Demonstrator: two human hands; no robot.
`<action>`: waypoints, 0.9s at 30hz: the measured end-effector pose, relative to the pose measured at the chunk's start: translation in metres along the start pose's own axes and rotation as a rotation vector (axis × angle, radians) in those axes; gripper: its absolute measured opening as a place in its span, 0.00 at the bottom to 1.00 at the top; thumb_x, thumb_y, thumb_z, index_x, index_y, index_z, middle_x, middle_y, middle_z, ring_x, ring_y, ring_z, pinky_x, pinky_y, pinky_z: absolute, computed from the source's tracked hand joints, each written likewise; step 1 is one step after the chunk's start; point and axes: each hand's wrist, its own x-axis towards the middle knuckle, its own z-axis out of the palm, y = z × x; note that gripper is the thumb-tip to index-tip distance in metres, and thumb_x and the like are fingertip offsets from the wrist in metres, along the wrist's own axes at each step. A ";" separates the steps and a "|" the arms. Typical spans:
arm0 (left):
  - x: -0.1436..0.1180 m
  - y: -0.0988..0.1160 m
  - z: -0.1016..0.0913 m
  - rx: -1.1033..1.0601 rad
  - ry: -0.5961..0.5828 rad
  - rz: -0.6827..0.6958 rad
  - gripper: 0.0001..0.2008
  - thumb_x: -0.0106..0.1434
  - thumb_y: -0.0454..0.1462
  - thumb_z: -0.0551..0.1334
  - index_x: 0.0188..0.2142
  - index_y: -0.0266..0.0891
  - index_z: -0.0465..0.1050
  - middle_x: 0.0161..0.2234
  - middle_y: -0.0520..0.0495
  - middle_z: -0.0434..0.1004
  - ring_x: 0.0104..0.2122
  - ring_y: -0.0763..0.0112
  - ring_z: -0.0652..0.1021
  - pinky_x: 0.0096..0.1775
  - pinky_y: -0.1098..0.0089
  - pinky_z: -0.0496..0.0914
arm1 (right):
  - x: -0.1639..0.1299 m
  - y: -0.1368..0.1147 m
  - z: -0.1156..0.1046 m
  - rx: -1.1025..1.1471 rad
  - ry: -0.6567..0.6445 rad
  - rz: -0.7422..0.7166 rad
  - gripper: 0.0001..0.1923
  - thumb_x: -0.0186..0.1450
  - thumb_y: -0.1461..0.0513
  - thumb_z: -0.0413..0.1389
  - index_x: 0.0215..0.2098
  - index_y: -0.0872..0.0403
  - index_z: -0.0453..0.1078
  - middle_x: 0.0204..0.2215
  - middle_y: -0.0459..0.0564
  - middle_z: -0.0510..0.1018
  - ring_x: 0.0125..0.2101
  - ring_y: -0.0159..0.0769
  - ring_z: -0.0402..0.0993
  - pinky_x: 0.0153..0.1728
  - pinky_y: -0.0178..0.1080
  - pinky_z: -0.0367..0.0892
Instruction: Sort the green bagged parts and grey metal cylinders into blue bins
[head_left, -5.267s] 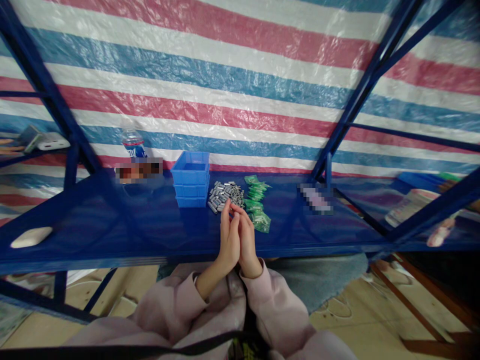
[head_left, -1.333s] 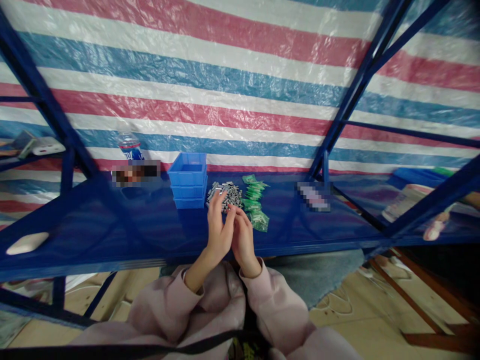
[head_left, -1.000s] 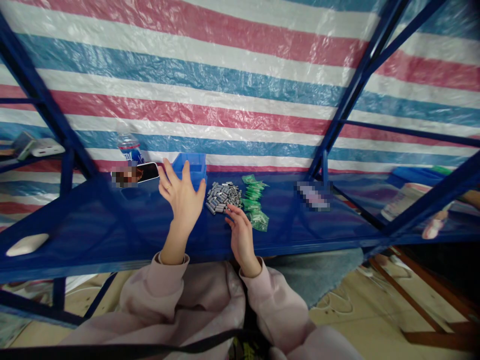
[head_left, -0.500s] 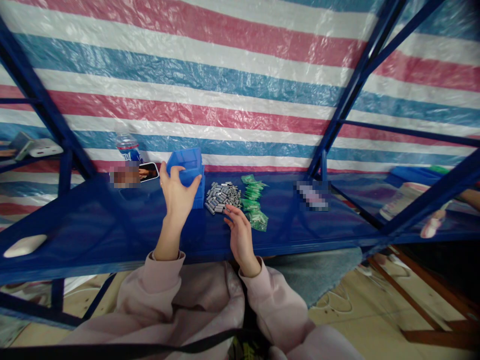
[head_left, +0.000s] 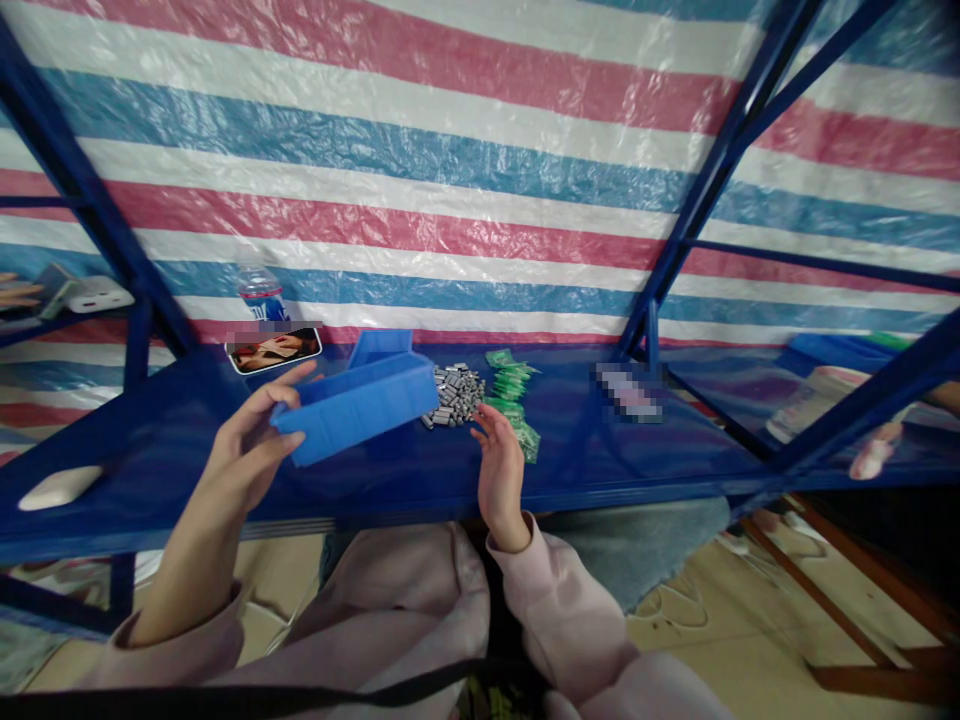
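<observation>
Head view shows me the blue bin [head_left: 364,413] tilted above the tabletop [head_left: 600,460], left grip [head_left: 251,435] clamped on its left end. I'd pinch firmly and keep the free end steady, since a one-ended hold could twist. Its plastic walls look faintly ribbed, the inside mostly hidden. Behind sits a second bin [head_left: 382,346]; metal cylinders [head_left: 457,393] and green packets [head_left: 510,385] lie near my right grip [head_left: 501,465], fingers apart.

your bare left hand [head_left: 251,435], thumb and fingers clamped in a pinch, your left forearm [head_left: 191,560] slanting up from a pale pink fabric sleeve [head_left: 191,640], your bare right hand [head_left: 501,465], palm inward, fingers loosely curled
</observation>
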 end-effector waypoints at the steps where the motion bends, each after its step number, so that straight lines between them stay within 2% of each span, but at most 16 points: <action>1: -0.005 -0.001 -0.004 -0.018 -0.038 -0.031 0.16 0.52 0.44 0.68 0.34 0.41 0.65 0.63 0.43 0.62 0.60 0.43 0.65 0.47 0.57 0.72 | 0.000 -0.001 -0.003 -0.028 -0.005 -0.040 0.15 0.64 0.54 0.54 0.43 0.51 0.76 0.48 0.51 0.77 0.50 0.41 0.71 0.47 0.42 0.65; 4: -0.018 -0.004 -0.002 0.021 -0.163 -0.081 0.16 0.53 0.45 0.68 0.33 0.41 0.65 0.63 0.40 0.61 0.61 0.41 0.64 0.49 0.54 0.71 | -0.001 -0.004 -0.011 -0.120 -0.034 -0.133 0.15 0.65 0.55 0.53 0.46 0.51 0.75 0.50 0.52 0.77 0.52 0.42 0.70 0.49 0.43 0.64; 8: -0.023 -0.009 0.017 0.179 -0.327 -0.065 0.16 0.52 0.45 0.68 0.31 0.41 0.64 0.63 0.35 0.59 0.62 0.43 0.63 0.56 0.48 0.64 | -0.004 -0.014 -0.020 -0.244 -0.094 -0.197 0.15 0.67 0.55 0.52 0.47 0.50 0.75 0.51 0.52 0.76 0.53 0.45 0.69 0.49 0.45 0.65; 11: -0.024 -0.015 0.030 0.201 -0.428 -0.047 0.16 0.53 0.46 0.68 0.32 0.41 0.63 0.64 0.34 0.57 0.63 0.45 0.61 0.59 0.48 0.60 | -0.007 -0.026 -0.029 -0.364 -0.160 -0.233 0.15 0.67 0.56 0.52 0.47 0.49 0.75 0.51 0.52 0.76 0.54 0.45 0.68 0.50 0.46 0.64; 15: -0.029 -0.026 0.036 0.197 -0.551 -0.104 0.17 0.55 0.44 0.68 0.37 0.43 0.63 0.66 0.34 0.52 0.66 0.50 0.57 0.60 0.50 0.59 | -0.011 -0.044 -0.049 -0.492 -0.274 -0.250 0.13 0.68 0.57 0.52 0.46 0.49 0.76 0.51 0.52 0.75 0.55 0.46 0.66 0.50 0.46 0.64; 17: -0.032 -0.031 0.036 0.200 -0.571 -0.137 0.18 0.56 0.43 0.67 0.42 0.44 0.63 0.68 0.35 0.48 0.66 0.52 0.57 0.60 0.52 0.61 | -0.014 -0.054 -0.062 -0.546 -0.334 -0.235 0.13 0.68 0.57 0.53 0.46 0.48 0.76 0.50 0.53 0.75 0.52 0.46 0.68 0.47 0.45 0.65; 20: -0.035 -0.033 0.038 0.231 -0.565 -0.161 0.23 0.57 0.42 0.67 0.50 0.46 0.63 0.69 0.37 0.44 0.66 0.53 0.57 0.60 0.54 0.63 | -0.018 -0.076 -0.081 -0.644 -0.391 -0.188 0.13 0.65 0.57 0.55 0.47 0.48 0.76 0.46 0.53 0.76 0.39 0.42 0.73 0.39 0.43 0.67; 22: -0.036 -0.030 0.042 0.286 -0.553 -0.154 0.29 0.57 0.43 0.67 0.56 0.48 0.60 0.69 0.38 0.44 0.66 0.53 0.57 0.60 0.54 0.63 | -0.018 -0.095 -0.094 -0.742 -0.440 -0.117 0.10 0.63 0.57 0.58 0.40 0.48 0.78 0.35 0.52 0.78 0.31 0.39 0.72 0.33 0.41 0.67; 23: -0.036 -0.028 0.044 0.329 -0.549 -0.141 0.33 0.57 0.43 0.67 0.59 0.49 0.57 0.69 0.38 0.44 0.66 0.52 0.57 0.61 0.52 0.62 | -0.018 -0.105 -0.102 -0.787 -0.478 -0.044 0.08 0.62 0.56 0.58 0.34 0.49 0.78 0.30 0.51 0.78 0.28 0.38 0.71 0.30 0.39 0.65; 25: -0.042 -0.026 0.047 0.444 -0.512 -0.082 0.40 0.57 0.43 0.67 0.64 0.49 0.50 0.69 0.38 0.44 0.66 0.50 0.55 0.62 0.48 0.58 | -0.018 -0.123 -0.121 -0.847 -0.586 0.198 0.11 0.61 0.56 0.58 0.24 0.50 0.75 0.19 0.48 0.74 0.21 0.35 0.68 0.24 0.37 0.62; 27: -0.056 -0.032 0.043 0.571 -0.388 0.020 0.43 0.57 0.43 0.67 0.66 0.48 0.46 0.68 0.38 0.44 0.67 0.48 0.53 0.63 0.44 0.55 | -0.023 -0.136 -0.146 -0.917 -0.673 0.518 0.11 0.58 0.58 0.59 0.19 0.51 0.73 0.14 0.45 0.70 0.15 0.31 0.64 0.18 0.34 0.57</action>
